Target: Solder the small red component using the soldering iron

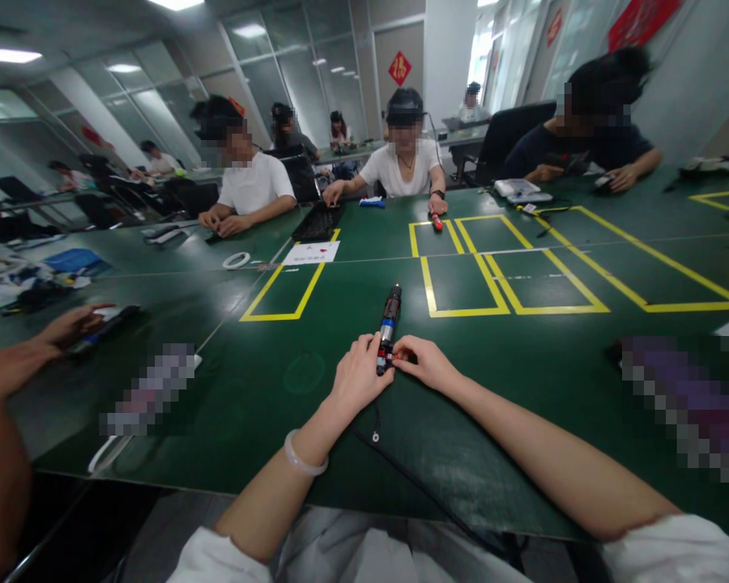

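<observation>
An electric screwdriver (390, 313) lies on the green table in front of me, its thin tip pointing away. The body is black with a silver and blue band and some red near its rear end. My left hand (361, 366) is closed around the rear part from the left. From the right, my right hand (424, 361) touches that same rear end, thumb and fingertips pinched by the red part; what exactly they pinch is too small to make out. A thin cord with a small metal ring (375, 437) hangs below, and a black cable (425, 492) runs toward the table's near edge.
Yellow tape (467, 312) marks rectangles on the table (316, 453). A white sheet (311, 253) and a black tray (319, 222) lie ahead left. Blurred-out objects lie left and right. A co-worker's hand (76, 328) holds a device at left; other people sit across.
</observation>
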The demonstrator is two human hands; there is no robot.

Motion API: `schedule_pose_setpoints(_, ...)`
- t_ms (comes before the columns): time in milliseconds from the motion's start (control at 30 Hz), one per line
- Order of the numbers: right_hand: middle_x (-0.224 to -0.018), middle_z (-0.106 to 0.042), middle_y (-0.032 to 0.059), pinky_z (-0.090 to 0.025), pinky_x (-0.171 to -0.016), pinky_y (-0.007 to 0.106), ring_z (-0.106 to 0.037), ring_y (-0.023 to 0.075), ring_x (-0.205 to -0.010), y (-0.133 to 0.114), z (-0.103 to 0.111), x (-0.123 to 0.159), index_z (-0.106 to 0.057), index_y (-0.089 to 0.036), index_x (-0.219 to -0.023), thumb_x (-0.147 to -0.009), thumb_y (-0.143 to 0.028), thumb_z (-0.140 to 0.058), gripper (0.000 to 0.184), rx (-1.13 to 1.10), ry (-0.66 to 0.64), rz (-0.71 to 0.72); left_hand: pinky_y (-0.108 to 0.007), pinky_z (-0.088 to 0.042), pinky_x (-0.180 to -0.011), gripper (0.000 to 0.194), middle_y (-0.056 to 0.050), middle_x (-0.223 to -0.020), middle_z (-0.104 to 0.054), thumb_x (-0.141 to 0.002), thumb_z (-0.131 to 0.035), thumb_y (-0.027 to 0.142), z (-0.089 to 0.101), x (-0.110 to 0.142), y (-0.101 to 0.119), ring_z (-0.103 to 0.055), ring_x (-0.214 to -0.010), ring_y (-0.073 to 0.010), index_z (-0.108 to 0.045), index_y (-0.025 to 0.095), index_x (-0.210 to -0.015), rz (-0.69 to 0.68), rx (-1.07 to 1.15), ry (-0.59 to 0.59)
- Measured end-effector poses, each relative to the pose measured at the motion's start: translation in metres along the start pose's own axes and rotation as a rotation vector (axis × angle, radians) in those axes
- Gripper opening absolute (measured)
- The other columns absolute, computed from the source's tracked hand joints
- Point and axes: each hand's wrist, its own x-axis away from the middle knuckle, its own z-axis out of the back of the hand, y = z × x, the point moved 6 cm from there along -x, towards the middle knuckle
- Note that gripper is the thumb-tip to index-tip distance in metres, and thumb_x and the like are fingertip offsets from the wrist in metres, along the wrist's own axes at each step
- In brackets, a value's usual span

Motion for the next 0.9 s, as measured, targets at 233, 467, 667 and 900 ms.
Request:
schedule_pose_setpoints(233, -0.087, -0.065, 0.0050, -0.048, -0.077, 0.029, -0.062, 0.0170, -0.081, -0.009, 0.007, 0.003, -0.069, -0.019, -0.092, -0.088, -0.023, -0.060, 0.010, 0.054, -0.010, 0.079, -0.033, -0.046, -0.081, 0.062, -0.011, -0.122, -0.048, -0.086, -0.051, 0.048, -0.002, 0.000, 0.000, -0.051, -0.105, -0.0246, -0.035, 0.021, -0.139, 0.020, -0.012, 0.041)
schedule_pose_setpoints(467, -0.097, -0.065, 0.0066, -0.049, -0.081, 0.031, -0.063, 0.0174, -0.087, -0.014, 0.008, 0.006, -0.069, -0.020, -0.106, -0.091, -0.030, -0.056, 0.022, -0.015, -0.062, 0.112, -0.031, -0.045, -0.077, 0.066, -0.009, -0.117, -0.048, -0.086, -0.051, 0.048, -0.002, -0.003, -0.001, -0.051, -0.100, -0.0235, -0.030, 0.026, -0.145, 0.034, -0.041, 0.033)
schedule_pose_setpoints(667, -0.103, -0.068, 0.0067, -0.048, -0.086, 0.034, -0.062, 0.0192, -0.093, -0.019, 0.003, 0.008, -0.061, -0.019, -0.118, -0.091, -0.028, -0.056, 0.029, 0.002, -0.099, 0.087, -0.032, -0.045, -0.078, 0.063, -0.009, -0.117, -0.049, -0.088, -0.050, 0.046, 0.005, 0.007, -0.020, -0.052, -0.100, -0.0233, -0.029, 0.030, -0.146, -0.009, -0.069, 0.025)
schedule_pose_setpoints(900, -0.098, -0.068, 0.0058, -0.047, -0.083, 0.033, -0.060, 0.0185, -0.090, -0.019, 0.001, 0.007, -0.064, -0.019, -0.107, -0.091, -0.026, -0.055, 0.020, 0.036, -0.130, 0.081, -0.036, -0.044, -0.085, 0.062, -0.010, -0.122, -0.049, -0.090, -0.044, 0.048, 0.019, 0.047, -0.079, -0.052, -0.100, -0.0241, -0.031, 0.028, -0.147, 0.044, -0.084, 0.016)
